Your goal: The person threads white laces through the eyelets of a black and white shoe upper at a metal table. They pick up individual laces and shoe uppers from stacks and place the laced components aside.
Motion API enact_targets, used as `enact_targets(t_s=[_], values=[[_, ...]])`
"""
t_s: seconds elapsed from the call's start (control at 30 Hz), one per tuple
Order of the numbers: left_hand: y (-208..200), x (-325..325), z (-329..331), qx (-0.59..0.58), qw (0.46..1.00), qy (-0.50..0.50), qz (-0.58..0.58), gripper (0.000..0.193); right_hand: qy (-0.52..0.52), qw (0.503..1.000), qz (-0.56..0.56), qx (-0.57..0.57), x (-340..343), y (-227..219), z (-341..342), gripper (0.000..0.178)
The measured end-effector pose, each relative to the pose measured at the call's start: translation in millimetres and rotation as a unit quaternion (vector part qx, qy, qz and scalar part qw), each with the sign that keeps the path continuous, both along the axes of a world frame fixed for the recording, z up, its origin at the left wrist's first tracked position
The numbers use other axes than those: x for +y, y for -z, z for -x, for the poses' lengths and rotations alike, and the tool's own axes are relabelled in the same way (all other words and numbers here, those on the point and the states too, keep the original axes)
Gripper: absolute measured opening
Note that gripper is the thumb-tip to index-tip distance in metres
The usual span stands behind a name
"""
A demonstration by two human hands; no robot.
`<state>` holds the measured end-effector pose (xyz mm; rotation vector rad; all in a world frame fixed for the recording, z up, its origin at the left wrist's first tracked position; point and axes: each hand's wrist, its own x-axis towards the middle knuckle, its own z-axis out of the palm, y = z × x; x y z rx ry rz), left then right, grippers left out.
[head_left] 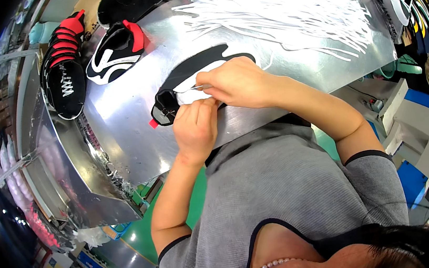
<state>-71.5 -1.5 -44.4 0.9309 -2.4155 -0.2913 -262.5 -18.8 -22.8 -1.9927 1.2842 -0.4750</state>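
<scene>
A black and white shoe upper (193, 66) with a small red tab lies on the metal table in front of me. My left hand (196, 128) is closed on its near edge, fingers bent over the white part. Just to the right, my right hand (240, 84) pinches a thin metal tool (199, 87), which points left over the opening of the upper. The two hands nearly touch. My fingers hide the tool's grip end and part of the upper's near side.
A large heap of white laces (280, 10) covers the table's far right. More black, white and red shoe uppers (116, 52) lie at the far left, one of them (64, 71) along the table's raised left edge. A grey and blue machine (415, 127) stands at the right.
</scene>
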Motion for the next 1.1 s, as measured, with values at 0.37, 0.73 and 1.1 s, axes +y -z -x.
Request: enact_targets(t_s=[0.37,0.73,1.1], values=[[-2.0,1.7,-6.3,0.039,0.998,0.015,-0.050,0.018,0.139,0.910,-0.067,-0.385,-3.0,-13.6,12.8,0.020],[-21.2,-4.5,0.9,0.174,0.903,-0.205,-0.334,0.053,0.175,0.912,-0.135,-0.346,2.3,21.1,-17.8,0.018],[-2.1,2.3,4.3,0.201,0.911,-0.272,-0.236,0.028,0.176,0.961,-0.007,-0.214,23.1,-3.2,-5.6,0.019]])
